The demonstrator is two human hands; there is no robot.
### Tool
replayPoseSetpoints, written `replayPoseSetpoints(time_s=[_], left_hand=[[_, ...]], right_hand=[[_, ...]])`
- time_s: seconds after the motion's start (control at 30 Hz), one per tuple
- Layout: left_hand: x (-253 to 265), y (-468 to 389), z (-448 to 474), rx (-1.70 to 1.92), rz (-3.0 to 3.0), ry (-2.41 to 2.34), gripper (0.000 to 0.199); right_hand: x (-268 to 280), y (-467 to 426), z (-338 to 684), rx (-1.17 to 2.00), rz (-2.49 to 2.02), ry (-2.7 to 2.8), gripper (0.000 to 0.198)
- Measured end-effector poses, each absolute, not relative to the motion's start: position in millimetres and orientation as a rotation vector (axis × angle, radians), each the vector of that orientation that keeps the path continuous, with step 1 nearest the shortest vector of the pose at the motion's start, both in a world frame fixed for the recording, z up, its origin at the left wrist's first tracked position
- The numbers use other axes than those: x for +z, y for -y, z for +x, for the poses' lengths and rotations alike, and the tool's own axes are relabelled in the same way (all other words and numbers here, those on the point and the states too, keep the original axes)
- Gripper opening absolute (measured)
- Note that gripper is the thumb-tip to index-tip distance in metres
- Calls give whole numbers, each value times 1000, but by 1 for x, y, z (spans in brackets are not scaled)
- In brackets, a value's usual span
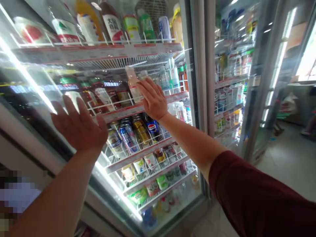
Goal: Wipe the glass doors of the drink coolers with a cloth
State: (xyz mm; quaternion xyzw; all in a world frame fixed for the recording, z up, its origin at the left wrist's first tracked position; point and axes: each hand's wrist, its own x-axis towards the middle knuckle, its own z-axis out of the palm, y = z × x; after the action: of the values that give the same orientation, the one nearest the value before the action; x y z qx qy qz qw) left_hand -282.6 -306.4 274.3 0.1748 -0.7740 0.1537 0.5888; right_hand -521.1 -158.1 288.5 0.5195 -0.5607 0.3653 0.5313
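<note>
My left hand point(80, 126) is raised with its fingers spread, in front of the left side of a drinks fridge; nothing is in it. Farther in and to the right, my right hand point(154, 98) reaches toward the second shelf point(123, 113), its fingers stretched out and its back to me. Close by its fingertips stands a pale pink bottle point(133, 84), slightly tilted in view. Whether the fingers touch it, I cannot tell; the thumb is hidden. Below the right hand are a dark bottle with a round blue-and-red label point(151, 126) and a blue can point(128, 136).
Reflections cross the fridge glass point(49, 75) at the left. Several bottles line the top shelf rail point(98, 49), and lower shelves hold cups and packs. A second glass-fronted fridge point(229, 79) stands to the right, beside a tiled floor point(288, 164).
</note>
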Motion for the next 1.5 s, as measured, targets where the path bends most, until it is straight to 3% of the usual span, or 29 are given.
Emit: replayPoseSetpoints(time_s=[0.07,0.23,0.3,0.47,0.7,0.93,1.1,1.17,1.33,1.4,1.5], left_hand=[[274,306,-282,333,387,1808,87],[273,309,-282,320,362,1801,87],[273,311,-282,354,353,1801,86],[272,314,-283,400,366,1806,85],[273,312,-283,334,338,1804,84],[273,311,-282,422,397,1803,84],[272,313,-283,428,387,1797,86],[273,313,-283,428,388,1798,87],[273,313,-284,391,371,1790,88],[274,313,-284,384,367,1783,88],[273,313,-284,394,369,1783,88]], right_hand=[[287,159,-523,911,1246,1335,73],[283,143,-515,371,1758,1219,74],[280,144,-515,449,1707,1231,72],[272,161,-527,1080,1140,1285,69],[265,146,-520,460,1658,1149,65],[255,156,-520,956,1232,1350,70],[264,123,-539,407,1765,1189,71],[281,107,-561,447,1709,1207,67],[304,94,-601,999,1128,1371,68],[291,96,-594,951,1207,1344,68],[269,96,-573,600,1635,1232,69]])
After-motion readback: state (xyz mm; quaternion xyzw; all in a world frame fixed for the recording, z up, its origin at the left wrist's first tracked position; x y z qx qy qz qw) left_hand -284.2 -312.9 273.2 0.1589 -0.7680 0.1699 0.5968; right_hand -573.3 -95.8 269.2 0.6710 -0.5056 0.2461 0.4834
